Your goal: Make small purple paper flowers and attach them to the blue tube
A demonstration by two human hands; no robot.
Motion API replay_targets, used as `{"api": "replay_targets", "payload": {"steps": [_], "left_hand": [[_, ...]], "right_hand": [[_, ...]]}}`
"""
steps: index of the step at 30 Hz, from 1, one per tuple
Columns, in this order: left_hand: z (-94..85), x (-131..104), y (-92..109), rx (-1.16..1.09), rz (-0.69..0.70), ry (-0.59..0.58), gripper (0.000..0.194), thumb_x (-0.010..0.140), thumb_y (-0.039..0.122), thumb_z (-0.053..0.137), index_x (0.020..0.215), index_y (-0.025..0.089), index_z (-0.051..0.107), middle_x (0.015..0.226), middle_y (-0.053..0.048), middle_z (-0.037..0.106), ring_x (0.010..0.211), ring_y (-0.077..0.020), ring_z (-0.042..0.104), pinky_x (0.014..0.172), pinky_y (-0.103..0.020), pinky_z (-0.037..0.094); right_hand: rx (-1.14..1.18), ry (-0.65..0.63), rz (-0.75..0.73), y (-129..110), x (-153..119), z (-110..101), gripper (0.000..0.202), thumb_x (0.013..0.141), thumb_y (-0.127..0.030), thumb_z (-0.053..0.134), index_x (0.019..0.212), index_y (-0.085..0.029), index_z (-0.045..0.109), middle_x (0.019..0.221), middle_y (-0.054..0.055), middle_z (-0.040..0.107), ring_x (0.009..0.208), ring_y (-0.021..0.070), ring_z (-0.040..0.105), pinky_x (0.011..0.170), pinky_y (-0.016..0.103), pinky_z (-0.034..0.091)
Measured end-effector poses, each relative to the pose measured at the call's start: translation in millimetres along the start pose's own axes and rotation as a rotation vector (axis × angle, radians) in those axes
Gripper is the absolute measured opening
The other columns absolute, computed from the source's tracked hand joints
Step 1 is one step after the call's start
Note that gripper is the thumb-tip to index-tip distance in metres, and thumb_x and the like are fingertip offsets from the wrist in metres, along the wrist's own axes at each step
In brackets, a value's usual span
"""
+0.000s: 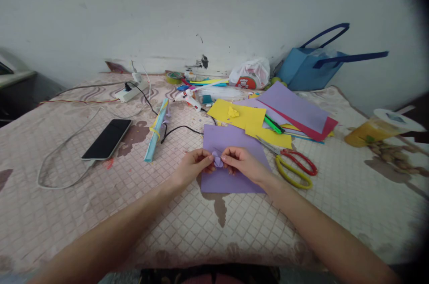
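Observation:
Between my two hands is a small folded purple paper piece, pinched from both sides. My left hand grips its left edge with thumb and fingers, and my right hand grips its right edge. Both are closed on it, just above a flat purple paper sheet. Scissors with one red and one yellow handle loop lie right of the sheet, blades toward it. Behind it, a small yellow folded paper piece rests on a yellow sheet.
A phone on a charging cable and a light-blue paper strip lie left. Further back are a glue gun, a power strip, a green cutter and a blue bag. A tilted drink cup lies right.

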State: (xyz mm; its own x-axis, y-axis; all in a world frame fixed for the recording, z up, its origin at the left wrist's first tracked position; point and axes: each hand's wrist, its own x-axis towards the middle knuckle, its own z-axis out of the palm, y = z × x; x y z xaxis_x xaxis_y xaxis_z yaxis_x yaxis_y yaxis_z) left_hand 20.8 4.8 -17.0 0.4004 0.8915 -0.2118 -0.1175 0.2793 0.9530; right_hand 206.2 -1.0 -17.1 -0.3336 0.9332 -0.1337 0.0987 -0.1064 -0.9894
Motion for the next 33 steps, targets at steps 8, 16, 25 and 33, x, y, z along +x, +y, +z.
{"api": "replay_targets", "payload": {"steps": [8,16,25,33], "left_hand": [[-3.7,4.4,-5.5,-0.124,0.021,0.05,0.032,0.066,0.036,0.075,0.078,0.012,0.058,0.067,-0.001,0.065,0.064,-0.0113,0.062,0.066,-0.024,0.05],[-1.6,3.8,-4.3,-0.083,-0.025,0.0,0.031,0.069,0.038,0.072,0.077,0.012,0.058,0.072,-0.004,0.067,0.062,-0.0108,0.062,0.062,-0.023,0.05],[-0.7,-0.3,4.6,-0.26,-0.206,-0.009,0.016,0.088,0.024,0.053,0.086,0.01,0.06,0.075,-0.009,0.068,0.062,-0.0114,0.065,0.06,-0.021,0.052],[-3.4,-0.2,0.5,-0.195,-0.048,0.022,0.025,0.071,0.019,0.072,0.09,0.012,0.058,0.075,-0.002,0.065,0.066,-0.0111,0.064,0.063,-0.022,0.052]], "right_hand": [[0.031,-0.029,0.042,-0.9,-0.5,-0.3,0.03,0.074,-0.044,0.065,0.074,-0.016,0.053,0.065,-0.003,0.056,0.048,0.0058,0.049,0.039,0.017,0.037],[-0.011,0.088,0.007,-1.7,1.5,-2.4,0.028,0.077,-0.043,0.061,0.073,-0.018,0.051,0.063,-0.004,0.053,0.048,0.0077,0.048,0.041,0.02,0.038],[-0.56,0.151,-0.46,-8.9,-5.8,0.4,0.014,0.088,-0.028,0.049,0.079,-0.022,0.056,0.076,0.002,0.055,0.071,0.0158,0.054,0.068,0.03,0.043],[-0.009,0.071,-0.141,1.9,2.4,3.4,0.027,0.082,-0.046,0.055,0.089,-0.02,0.053,0.073,0.0,0.057,0.057,0.0112,0.055,0.051,0.024,0.045]]}}
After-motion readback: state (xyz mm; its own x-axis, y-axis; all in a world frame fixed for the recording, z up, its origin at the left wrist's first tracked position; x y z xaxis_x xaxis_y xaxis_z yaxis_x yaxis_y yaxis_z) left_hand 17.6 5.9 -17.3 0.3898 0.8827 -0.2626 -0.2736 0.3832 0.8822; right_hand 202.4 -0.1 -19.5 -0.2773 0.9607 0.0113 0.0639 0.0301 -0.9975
